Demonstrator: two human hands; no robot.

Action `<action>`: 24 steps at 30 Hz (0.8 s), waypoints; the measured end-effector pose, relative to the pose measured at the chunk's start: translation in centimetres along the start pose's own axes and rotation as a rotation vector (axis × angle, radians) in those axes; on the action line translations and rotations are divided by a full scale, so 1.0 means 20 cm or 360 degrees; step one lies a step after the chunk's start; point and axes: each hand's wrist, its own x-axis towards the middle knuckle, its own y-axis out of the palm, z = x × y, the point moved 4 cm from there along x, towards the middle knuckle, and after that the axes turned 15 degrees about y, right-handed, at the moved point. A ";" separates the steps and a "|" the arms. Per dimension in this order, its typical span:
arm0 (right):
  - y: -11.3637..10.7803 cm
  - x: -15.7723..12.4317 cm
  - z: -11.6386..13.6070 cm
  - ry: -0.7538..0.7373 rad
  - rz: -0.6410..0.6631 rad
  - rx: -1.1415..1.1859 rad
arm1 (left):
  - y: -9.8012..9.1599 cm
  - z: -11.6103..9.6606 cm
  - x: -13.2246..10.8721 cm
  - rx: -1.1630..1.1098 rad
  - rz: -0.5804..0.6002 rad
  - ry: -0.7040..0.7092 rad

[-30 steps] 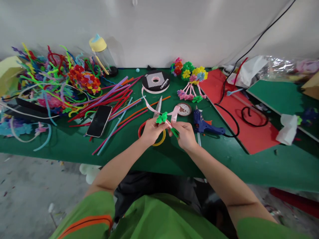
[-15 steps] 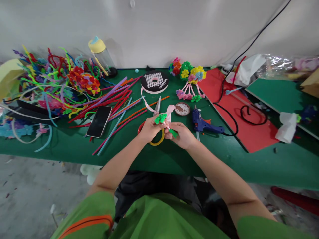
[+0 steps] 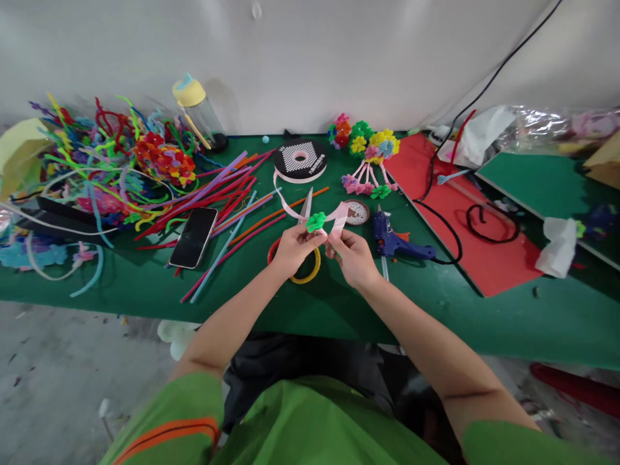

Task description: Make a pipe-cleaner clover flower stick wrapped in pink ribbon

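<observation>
My left hand (image 3: 290, 247) pinches the stem of a small green pipe-cleaner flower (image 3: 316, 221) held just above the green table (image 3: 145, 284). My right hand (image 3: 352, 255) is closed on a pink ribbon (image 3: 339, 221), which runs back in a loop to a black ribbon spool (image 3: 300, 159). Both hands meet above scissors (image 3: 304, 208) with red and yellow handle rings (image 3: 310, 274) lying on the table. A blue glue gun (image 3: 394, 242) lies just right of my right hand.
Loose pipe cleaners (image 3: 227, 200) and a phone (image 3: 194, 236) lie to the left, beyond them a heap of coloured pipe-cleaner pieces (image 3: 106, 168) and a bottle (image 3: 198, 113). Finished flower bunch (image 3: 368, 152), a small round lid (image 3: 357, 212), red board (image 3: 455, 219) with black cable at right.
The green stem that stuck out below my right hand is no longer visible. My right hand has turned and drawn the pink ribbon up beside the flower; both hands rose slightly.
</observation>
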 end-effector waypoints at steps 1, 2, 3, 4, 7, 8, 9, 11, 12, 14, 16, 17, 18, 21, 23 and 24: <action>0.00 0.00 0.01 -0.0091 -0.0071 -0.0121 | 0.00 0.00 0.00 0.0020 0.0008 0.0027; -0.01 -0.01 0.01 -0.0163 -0.0122 -0.0233 | 0.00 -0.01 0.00 0.0034 0.0021 0.0052; -0.01 -0.01 0.02 -0.0212 -0.0151 -0.0326 | 0.00 -0.01 0.00 0.0046 0.0032 0.0071; -0.01 -0.02 0.02 -0.0242 -0.0163 -0.0403 | 0.00 -0.01 0.00 0.0056 0.0027 0.0085; -0.01 -0.03 0.04 -0.0304 -0.0205 -0.0587 | -0.01 -0.03 0.00 0.0089 0.0053 0.0101; -0.01 -0.03 0.05 -0.0334 -0.0239 -0.0657 | -0.01 -0.03 0.00 0.0113 0.0064 0.0103; -0.02 -0.03 0.06 -0.0371 -0.0281 -0.0731 | -0.01 -0.03 0.00 0.0143 0.0075 0.0102; -0.02 -0.04 0.08 -0.0448 -0.0360 -0.0874 | -0.01 -0.04 0.00 0.0191 0.0098 0.0094; -0.02 -0.05 0.08 -0.0478 -0.0386 -0.0925 | 0.00 -0.05 0.00 0.0196 0.0114 0.0090; -0.03 -0.05 0.09 -0.0494 -0.0411 -0.0959 | 0.00 -0.06 0.00 0.0173 0.0138 0.0091; -0.03 -0.05 0.09 -0.0424 -0.0399 -0.0887 | 0.00 -0.06 0.00 0.0134 0.0133 0.0086; -0.04 -0.05 0.08 -0.0359 -0.0378 -0.0819 | 0.00 -0.06 0.00 0.0116 0.0125 0.0079; -0.04 -0.04 0.07 -0.0286 -0.0345 -0.0737 | 0.00 -0.06 -0.01 0.0098 0.0121 0.0070; -0.03 -0.02 0.04 -0.0069 -0.0182 -0.0438 | 0.00 -0.05 -0.01 0.0034 0.0141 0.0060; -0.01 -0.01 0.03 0.0060 -0.0054 -0.0229 | 0.01 -0.05 -0.01 -0.0003 0.0165 0.0068; -0.01 -0.01 0.03 0.0121 0.0004 -0.0137 | 0.01 -0.05 -0.01 -0.0021 0.0174 0.0071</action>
